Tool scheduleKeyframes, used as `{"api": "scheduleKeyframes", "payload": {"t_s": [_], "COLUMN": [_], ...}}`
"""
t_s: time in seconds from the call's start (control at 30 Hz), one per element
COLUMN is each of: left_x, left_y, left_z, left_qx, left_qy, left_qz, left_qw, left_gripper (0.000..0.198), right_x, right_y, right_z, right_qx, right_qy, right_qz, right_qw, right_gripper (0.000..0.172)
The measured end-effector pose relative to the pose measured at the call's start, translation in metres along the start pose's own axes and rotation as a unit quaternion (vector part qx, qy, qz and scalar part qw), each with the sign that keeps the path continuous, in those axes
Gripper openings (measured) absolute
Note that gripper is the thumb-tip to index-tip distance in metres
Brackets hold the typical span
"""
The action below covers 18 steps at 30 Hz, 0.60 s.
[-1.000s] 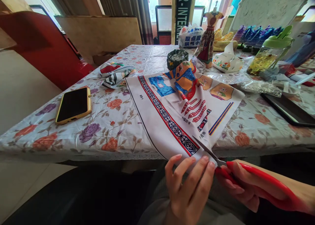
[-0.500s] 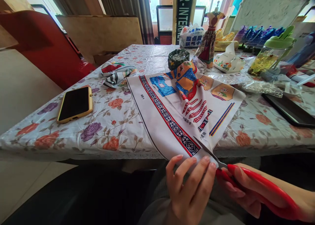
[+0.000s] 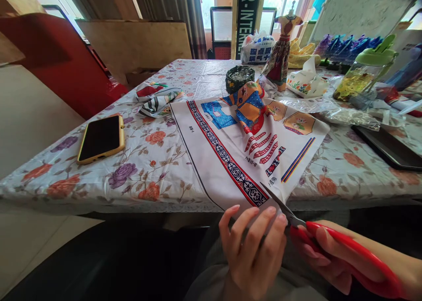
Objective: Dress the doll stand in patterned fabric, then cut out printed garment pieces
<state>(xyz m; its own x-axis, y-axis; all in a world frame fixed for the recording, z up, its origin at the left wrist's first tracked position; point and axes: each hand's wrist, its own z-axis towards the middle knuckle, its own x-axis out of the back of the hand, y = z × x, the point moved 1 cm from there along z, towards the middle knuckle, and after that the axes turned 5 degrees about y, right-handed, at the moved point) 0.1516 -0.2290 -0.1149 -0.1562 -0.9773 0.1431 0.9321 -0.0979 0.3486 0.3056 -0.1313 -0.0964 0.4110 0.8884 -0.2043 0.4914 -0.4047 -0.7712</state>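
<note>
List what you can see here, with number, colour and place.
Tablecloth: 1, white floral, beneath most things
Printed cloth: 1, white, patterned, across tablecloth's near edge
Scissors: 1 pair, red-handled, at printed cloth's near end
Phone: 1, black, yellow-cased, left
Slab: 1, black, right
Crumpled cloth: 1, multicoloured, beyond phone
Basket: 1, dark green, behind printed cloth
Dressed figure: 1, yellow-and-red, right of basket
Tissue holder: 1, white floral, right of figure
Bottle: 1, green-lidded, right
Bag: 1, white-and-blue, far end
Small dresses: several, blue-purple, back right
Left hand: 1, bare, at printed cloth
Right hand: 1, bare, holding scissors
</note>
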Motion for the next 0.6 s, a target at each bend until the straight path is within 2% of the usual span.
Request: {"api": "scheduleKeyframes", "payload": {"t_s": [0.2, 0.37, 0.6], "left_x": [0.000, 0.002, 0.005], "left_y": [-0.002, -0.001, 0.002], "left_z": [0.002, 0.004, 0.003], "left_qx": [0.033, 0.022, 0.022], "left_qy": [-0.023, -0.030, -0.046], "left_qz": [0.038, 0.026, 0.017], "left_qw": [0.998, 0.999, 0.999], "left_gripper": [0.016, 0.016, 0.018], "right_x": [0.003, -0.001, -0.006], "right_y": [0.006, -0.005, -0.016], "right_z": [0.004, 0.003, 0.001], "right_qx": [0.015, -0.008, 0.010], "right_qy": [-0.021, -0.009, -0.030], "right_qz": [0.013, -0.008, -0.027], "right_qw": [1.000, 1.000, 0.999], "right_gripper": [0.047, 0.045, 0.049]}}
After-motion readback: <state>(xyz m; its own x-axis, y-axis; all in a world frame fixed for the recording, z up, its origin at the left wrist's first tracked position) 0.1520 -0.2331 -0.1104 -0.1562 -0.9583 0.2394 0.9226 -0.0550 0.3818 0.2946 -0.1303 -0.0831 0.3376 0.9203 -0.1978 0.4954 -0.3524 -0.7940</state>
